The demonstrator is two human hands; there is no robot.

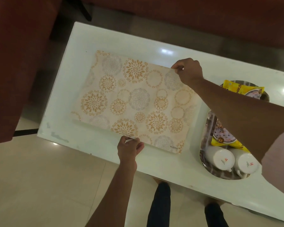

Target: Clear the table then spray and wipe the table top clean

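Two hands pinch mat (134,102): my left hand (129,149) near edge, my right hand (189,72) far corner. Tray (203,161) beside mat.

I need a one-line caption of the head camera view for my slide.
Both hands, left and right, pinch opposite edges of a floral placemat on the white table, beside a steel tray of mugs.

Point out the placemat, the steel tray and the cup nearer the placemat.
placemat (134,102), head view, on the middle of its patterned face.
steel tray (220,175), head view, on its bare near rim.
cup (220,158), head view, on its upturned base.
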